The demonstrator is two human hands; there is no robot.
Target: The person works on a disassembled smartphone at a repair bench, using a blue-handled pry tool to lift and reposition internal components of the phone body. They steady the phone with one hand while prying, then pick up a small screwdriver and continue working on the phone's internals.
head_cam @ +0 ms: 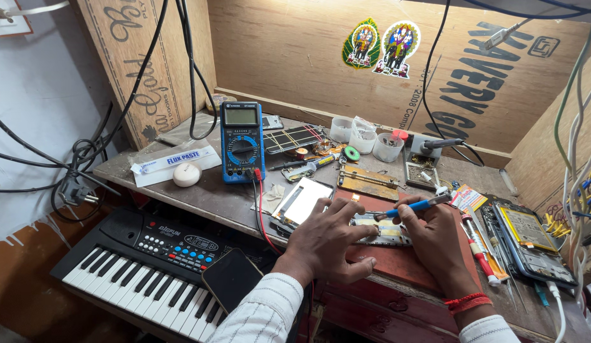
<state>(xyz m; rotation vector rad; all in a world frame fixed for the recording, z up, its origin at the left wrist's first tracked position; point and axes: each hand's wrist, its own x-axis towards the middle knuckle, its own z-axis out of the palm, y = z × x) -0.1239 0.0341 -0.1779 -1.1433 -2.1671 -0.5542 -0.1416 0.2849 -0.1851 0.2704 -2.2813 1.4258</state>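
Observation:
My left hand [330, 239] lies flat with spread fingers on an opened phone body [386, 230] that rests on a reddish mat [397, 260] at the bench's front. My right hand [435, 238] grips a blue-handled screwdriver [411, 207], held nearly level, its tip pointing left over the top of the phone body. A detached phone screen [306, 201] lies just left of my left hand. A red thread band sits on my right wrist.
A blue multimeter [242, 142] with red and black leads stands at the back left, beside a white flux tube box [175, 160]. Small tubs [362, 136], another opened phone [530, 236] and more screwdrivers [478, 244] lie right. A toy keyboard [143, 267] with a dark phone [230, 278] on it sits below.

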